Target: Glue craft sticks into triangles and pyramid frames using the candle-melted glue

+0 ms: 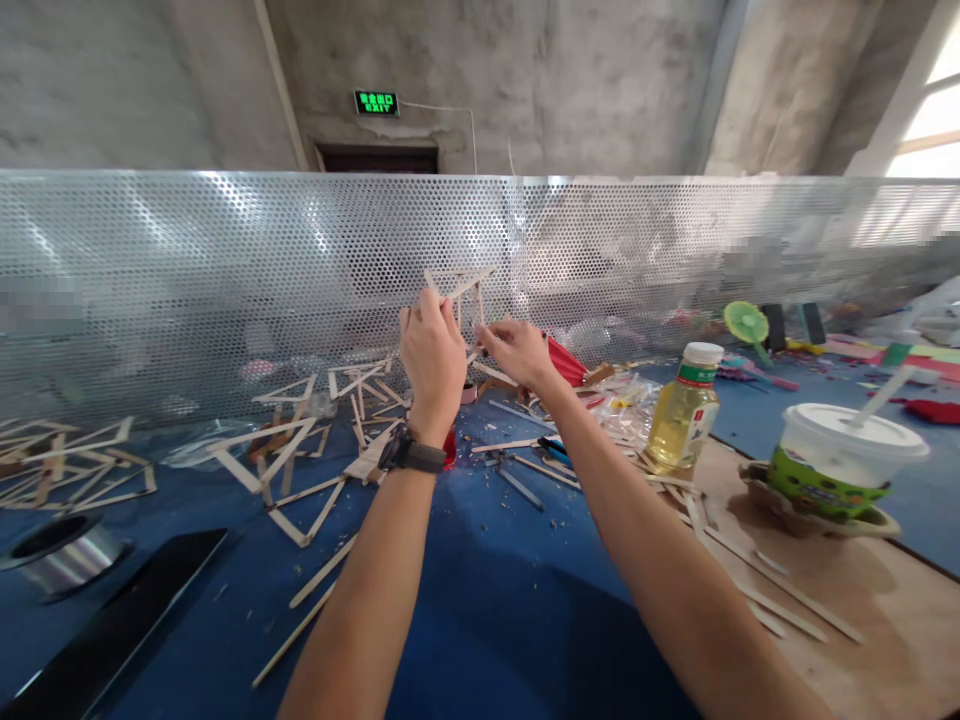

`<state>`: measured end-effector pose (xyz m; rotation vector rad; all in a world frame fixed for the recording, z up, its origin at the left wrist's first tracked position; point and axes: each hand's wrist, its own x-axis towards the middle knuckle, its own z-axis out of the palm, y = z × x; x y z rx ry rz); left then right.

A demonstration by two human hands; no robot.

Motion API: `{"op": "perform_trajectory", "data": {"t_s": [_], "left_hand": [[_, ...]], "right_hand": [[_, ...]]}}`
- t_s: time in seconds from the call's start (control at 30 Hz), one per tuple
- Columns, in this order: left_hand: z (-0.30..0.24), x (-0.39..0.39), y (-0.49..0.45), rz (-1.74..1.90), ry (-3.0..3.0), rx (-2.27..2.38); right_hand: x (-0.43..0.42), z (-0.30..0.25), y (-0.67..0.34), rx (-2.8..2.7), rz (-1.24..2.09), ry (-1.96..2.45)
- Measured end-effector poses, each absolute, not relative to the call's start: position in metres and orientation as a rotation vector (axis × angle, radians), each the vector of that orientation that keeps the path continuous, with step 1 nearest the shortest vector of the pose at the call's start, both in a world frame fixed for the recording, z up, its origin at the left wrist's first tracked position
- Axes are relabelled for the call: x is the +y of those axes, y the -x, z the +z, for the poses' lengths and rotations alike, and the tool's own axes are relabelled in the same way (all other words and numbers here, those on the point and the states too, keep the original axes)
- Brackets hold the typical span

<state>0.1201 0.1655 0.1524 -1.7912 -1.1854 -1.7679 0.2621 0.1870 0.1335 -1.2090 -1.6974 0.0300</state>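
Note:
Both arms reach forward over the blue table. Raised in front of the perforated metal screen is a small frame of flat wooden craft sticks point(472, 287), joined at angles. My left hand point(433, 345), with a dark watch on its wrist, is closed on the frame's left side; its back faces me and hides part of the frame. My right hand point(516, 347) pinches the lower right part of the frame between thumb and fingers. Below the hands, a red object point(450, 449) shows partly behind my left wrist.
Stick frames point(262, 455) cover the left, near a wire spool point(67, 555) and a black flat device point(127, 620). Blue-handled pliers point(555, 450) and loose sticks lie centrally. A yellow drink bottle point(684, 410) and lidded cup point(832, 460) stand right. The metal screen point(187, 280) borders the back.

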Motion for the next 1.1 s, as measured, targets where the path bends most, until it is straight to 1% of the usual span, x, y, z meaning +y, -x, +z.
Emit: {"op": "perform_trajectory", "data": {"t_s": [0.13, 0.27, 0.5, 0.67, 0.77, 0.9, 1.1], "left_hand": [[0.152, 0.170, -0.115, -1.876, 1.637, -1.244], [0.150, 0.179, -0.113, -1.943, 1.547, -1.303], [0.152, 0.185, -0.113, -1.879, 1.803, -1.276], [0.150, 0.188, -0.116, -1.854, 1.879, -1.366], [0.147, 0.192, -0.117, -1.823, 1.883, -1.409], [0.145, 0.189, -0.123, -1.645, 1.929, -1.402], [0.134, 0.178, -0.145, -1.027, 1.990, -1.513]], "right_hand": [[0.191, 0.132, -0.264, -1.594, 0.000, 1.201], [0.192, 0.132, -0.262, -1.429, 0.067, 1.172], [0.193, 0.133, -0.274, -1.323, 0.295, 1.162], [0.193, 0.133, -0.302, -1.346, 0.424, 1.373], [0.188, 0.135, -0.319, -1.296, 0.361, 1.607], [0.177, 0.141, -0.329, -1.221, 0.083, 1.847], [0.163, 0.156, -0.327, -1.155, -0.021, 1.822]]}}
